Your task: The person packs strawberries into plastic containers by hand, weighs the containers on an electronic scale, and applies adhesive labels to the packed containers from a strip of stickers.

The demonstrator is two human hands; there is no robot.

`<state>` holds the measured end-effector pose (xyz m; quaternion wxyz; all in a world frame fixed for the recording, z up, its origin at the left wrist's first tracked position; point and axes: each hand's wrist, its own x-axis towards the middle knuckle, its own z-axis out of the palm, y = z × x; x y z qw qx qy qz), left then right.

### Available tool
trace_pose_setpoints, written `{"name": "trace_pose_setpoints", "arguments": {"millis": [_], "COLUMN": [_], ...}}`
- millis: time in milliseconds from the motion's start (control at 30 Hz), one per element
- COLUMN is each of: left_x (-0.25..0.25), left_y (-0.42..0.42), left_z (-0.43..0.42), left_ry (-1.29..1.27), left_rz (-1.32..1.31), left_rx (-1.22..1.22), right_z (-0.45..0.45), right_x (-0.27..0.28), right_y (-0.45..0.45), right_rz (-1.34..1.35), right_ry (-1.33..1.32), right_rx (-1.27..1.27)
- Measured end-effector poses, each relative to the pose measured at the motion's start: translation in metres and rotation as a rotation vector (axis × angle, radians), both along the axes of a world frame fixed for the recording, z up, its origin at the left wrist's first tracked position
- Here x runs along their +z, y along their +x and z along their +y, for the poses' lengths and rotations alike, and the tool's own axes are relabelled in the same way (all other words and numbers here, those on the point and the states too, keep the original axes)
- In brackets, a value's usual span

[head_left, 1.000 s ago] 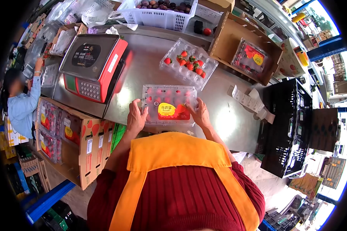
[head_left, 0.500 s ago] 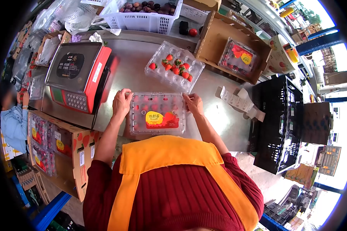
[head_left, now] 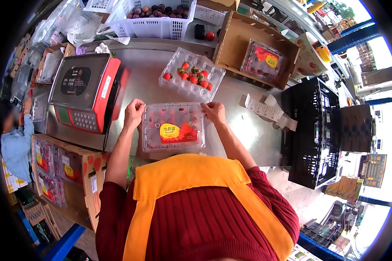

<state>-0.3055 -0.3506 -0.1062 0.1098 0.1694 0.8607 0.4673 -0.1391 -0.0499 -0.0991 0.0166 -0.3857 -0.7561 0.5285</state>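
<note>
A lidded clear plastic clamshell box (head_left: 173,119) lies on the steel table in front of me, with strawberries showing through and a red and yellow label on its lid. My left hand (head_left: 134,115) pinches at the box's far left corner. At the far right corner, the fingers of my right hand (head_left: 215,113) are closed on the rim. Beyond the box sits a clear tray with round hollows (head_left: 176,62), holding several loose strawberries (head_left: 194,78) in its middle.
Left stands a red scale (head_left: 85,93); below it, a carton (head_left: 94,191) holds packed boxes. A cardboard box (head_left: 231,48) with one clamshell is at the back right, near paper labels (head_left: 265,109) and a black crate (head_left: 311,130). A person (head_left: 17,145) in blue is far left.
The whole scene has shifted slightly left as my view turned. My left fingers have drawn together into a pinch at the box's corner; the box stays between my hands.
</note>
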Motion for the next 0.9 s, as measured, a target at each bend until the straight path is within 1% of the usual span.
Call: {"name": "trace_pose_setpoints", "arguments": {"millis": [67,100,167,200,233,267,300,333,400,433,533,633,733,833,900], "left_x": [-0.003,-0.013,-0.022,-0.023,-0.027,-0.008,-0.001,0.003,-0.004,-0.008,-0.035,-0.041,-0.035,-0.031,-0.027], "left_y": [0.002,-0.002,-0.005,-0.008,-0.011,-0.01,-0.009,-0.009,-0.014,-0.015,-0.023,-0.017,-0.01,-0.006,0.016], "left_z": [0.0,-0.004,-0.008,-0.012,-0.015,-0.012,-0.009,-0.008,-0.009,-0.008,-0.008,0.0,0.005,0.001,-0.013], "left_ry": [0.01,0.008,-0.018,-0.032,0.001,-0.024,-0.02,-0.016,-0.04,-0.052,-0.15,-0.223,-0.236,-0.141,-0.027], "left_rz": [0.013,0.088,-0.084,-0.167,-0.211,-0.409,-0.449,-0.491,-0.54,-0.567,-0.346,-0.229,-0.176,-0.183,-0.098], "left_rx": [0.016,-0.026,-0.031,-0.029,-0.093,-0.09,-0.075,-0.062,-0.058,-0.059,-0.092,-0.018,0.031,0.021,0.068], "right_z": [0.0,0.001,0.002,0.001,0.001,0.001,0.003,0.003,-0.001,-0.001,0.002,-0.004,-0.007,-0.005,-0.007], "right_x": [0.001,0.001,0.004,0.007,0.01,0.013,0.009,0.004,0.006,0.008,-0.008,-0.027,-0.033,-0.016,0.01], "right_y": [0.001,0.002,0.001,0.0,0.0,-0.001,-0.001,-0.002,-0.003,-0.002,-0.002,-0.004,-0.006,0.001,0.018], "right_rz": [-0.006,-0.026,-0.058,-0.108,-0.155,-0.203,-0.2,-0.149,-0.051,-0.071,0.005,0.064,0.055,-0.028,-0.055], "right_ry": [-0.061,-0.038,0.004,0.068,0.133,0.2,0.222,0.046,-0.306,-0.386,-0.381,-0.293,-0.222,-0.176,-0.291], "right_rx": [-0.003,0.011,0.048,0.074,0.101,0.126,0.145,0.08,-0.057,-0.104,-0.077,-0.157,-0.17,-0.086,-0.032]}}
